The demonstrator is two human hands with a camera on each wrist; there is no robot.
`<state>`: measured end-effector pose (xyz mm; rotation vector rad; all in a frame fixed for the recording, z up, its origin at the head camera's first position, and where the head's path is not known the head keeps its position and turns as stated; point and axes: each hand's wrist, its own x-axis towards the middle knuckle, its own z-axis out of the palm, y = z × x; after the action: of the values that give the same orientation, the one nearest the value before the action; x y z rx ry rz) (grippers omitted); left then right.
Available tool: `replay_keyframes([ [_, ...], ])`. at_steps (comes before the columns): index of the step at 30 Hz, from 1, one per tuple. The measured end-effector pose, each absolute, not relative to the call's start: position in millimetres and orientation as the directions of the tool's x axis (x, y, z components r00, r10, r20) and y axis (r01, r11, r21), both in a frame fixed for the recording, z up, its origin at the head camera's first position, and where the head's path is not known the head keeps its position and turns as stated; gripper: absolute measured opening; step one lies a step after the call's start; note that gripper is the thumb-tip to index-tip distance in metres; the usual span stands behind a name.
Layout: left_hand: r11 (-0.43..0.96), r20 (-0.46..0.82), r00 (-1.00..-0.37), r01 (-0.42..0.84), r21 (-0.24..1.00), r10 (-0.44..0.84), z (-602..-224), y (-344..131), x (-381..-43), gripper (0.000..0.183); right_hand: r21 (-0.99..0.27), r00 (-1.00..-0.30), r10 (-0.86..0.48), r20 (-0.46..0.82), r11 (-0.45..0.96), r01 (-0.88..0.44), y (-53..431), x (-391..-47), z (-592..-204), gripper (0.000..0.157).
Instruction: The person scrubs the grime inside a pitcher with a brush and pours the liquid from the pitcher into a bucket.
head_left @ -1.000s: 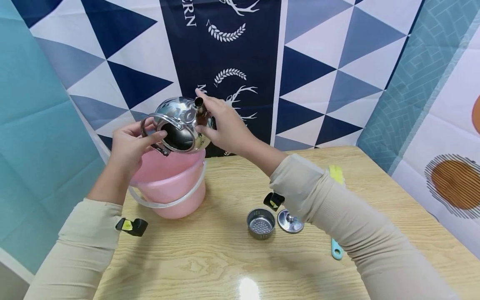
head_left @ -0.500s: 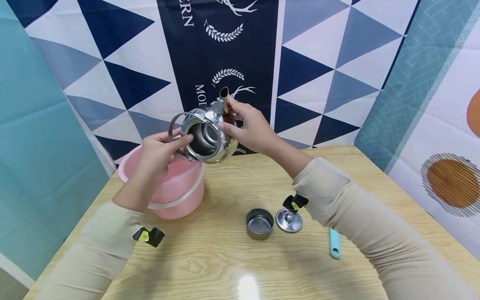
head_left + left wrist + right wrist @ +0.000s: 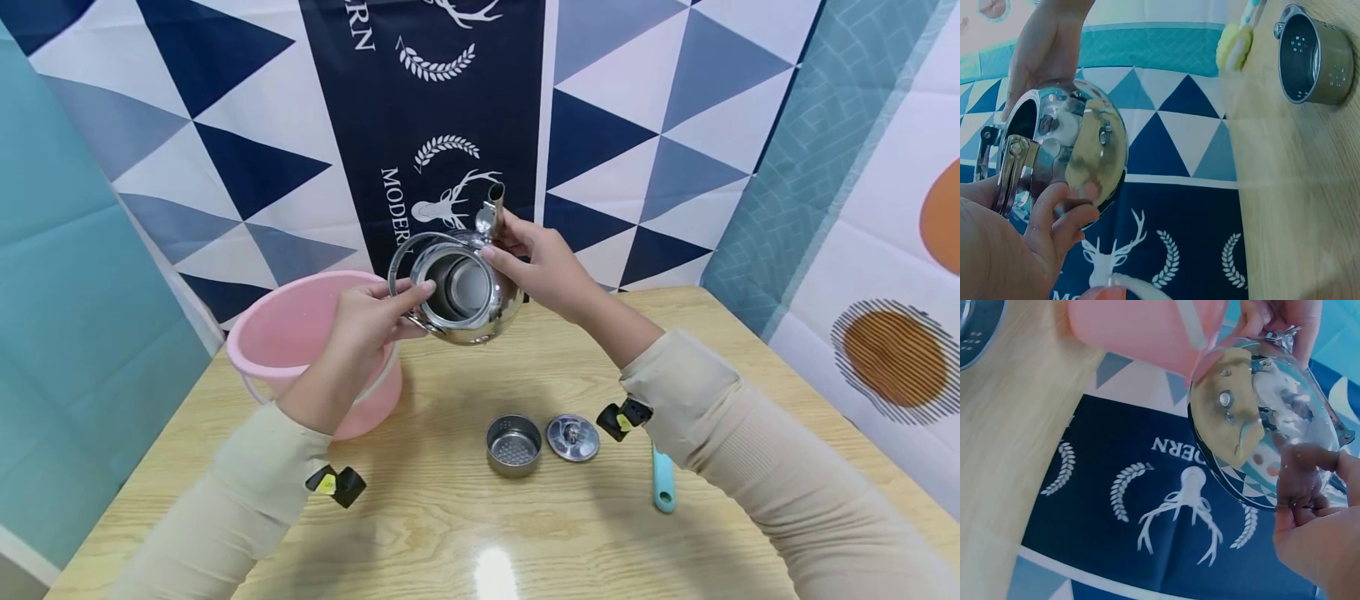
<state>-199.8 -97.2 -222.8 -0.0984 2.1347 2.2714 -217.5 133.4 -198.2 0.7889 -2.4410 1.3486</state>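
Note:
A shiny steel teapot point(image 3: 504, 310) is held up above the table, tilted so that its uncovered mouth faces me. My left hand point(image 3: 367, 321) grips it at the handle side, thumb at the rim of the mouth; in the left wrist view its fingers point(image 3: 1044, 215) press against the pot's body. On the spout side, my right hand point(image 3: 551, 267) holds the pot with its thumb near the rim and its fingers behind the spout. The right wrist view shows that hand point(image 3: 1319, 506) close against the polished wall.
A pink bucket point(image 3: 251, 337) with a pale handle stands at the left. A perforated steel strainer cup point(image 3: 513, 460) and a lid point(image 3: 573, 438) lie mid-table. Right of them is a brush with a turquoise handle point(image 3: 663, 479). A patterned cloth point(image 3: 600, 150) hangs behind.
Both hands have carried the teapot from above the bucket to the right and slightly down. It has turned, so more of its inside shows.

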Motion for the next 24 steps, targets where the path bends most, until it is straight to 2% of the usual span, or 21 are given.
replay_keyframes([
  [9, -0.059, -0.119, -0.993, -0.120, 0.991, 0.008, -237, -73, -207, 0.038, -0.816, -0.917, -0.235, 0.321, 0.423, -0.394, 152, -218, -225, 0.041],
  [15, -0.071, -0.111, -0.994, -0.110, 0.991, 0.002, -256, -61, -205, 0.034, -0.873, -0.948, -0.253, 0.193, 0.397, -0.283, 164, -223, -243, 0.032],
  [20, -0.109, -0.097, -0.995, -0.095, 0.990, -0.018, -268, -54, -205, 0.019, -0.917, -0.958, -0.248, 0.145, 0.329, -0.224, 169, -225, -258, 0.030],
  [24, -0.119, -0.083, -0.996, -0.079, 0.990, -0.027, -276, -50, -205, 0.022, -0.943, -0.974, -0.202, 0.098, 0.294, -0.156, 171, -227, -271, 0.033],
])
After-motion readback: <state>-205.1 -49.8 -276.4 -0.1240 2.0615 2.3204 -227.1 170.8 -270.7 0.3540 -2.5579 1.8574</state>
